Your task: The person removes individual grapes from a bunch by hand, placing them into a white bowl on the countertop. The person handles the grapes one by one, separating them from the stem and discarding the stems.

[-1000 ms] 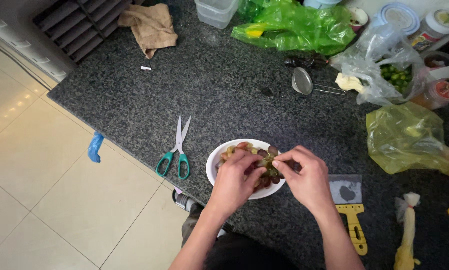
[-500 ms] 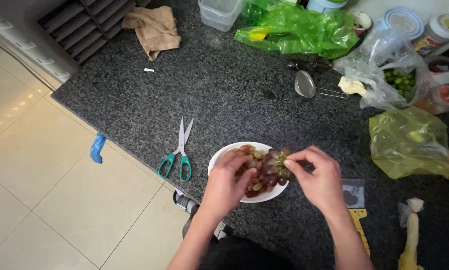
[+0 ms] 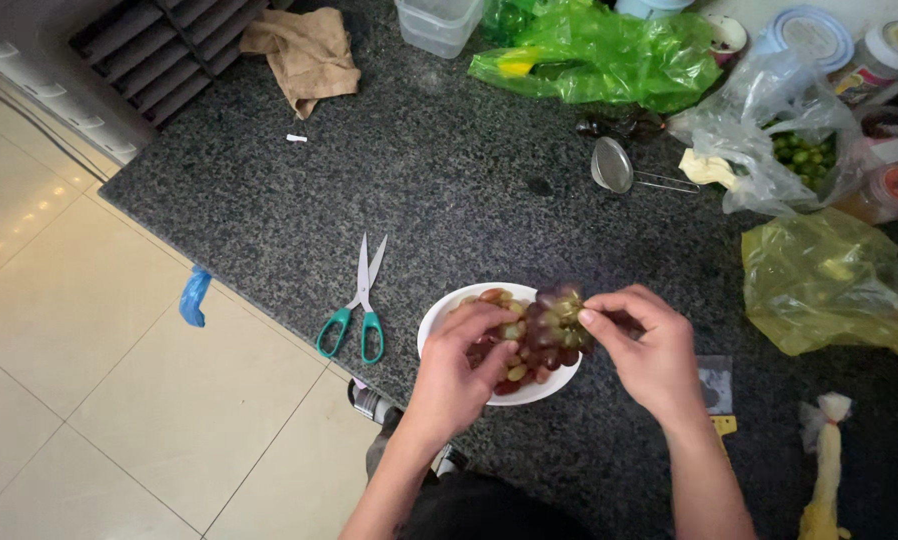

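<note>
Head view: my right hand point(image 3: 654, 350) now lifts the grape bunch point(image 3: 557, 322) just above the white bowl point(image 3: 439, 312); earlier it lay lower. My left hand point(image 3: 461, 365) pinches a grape beside it.

Home kitchen: granite counter point(image 3: 449, 200) (strainer point(image 3: 614, 166), food bags point(image 3: 589, 45)).

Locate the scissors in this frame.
In the head view, the teal-handled scissors lie shut on the dark counter, near its front edge, just left of the white bowl.
</note>
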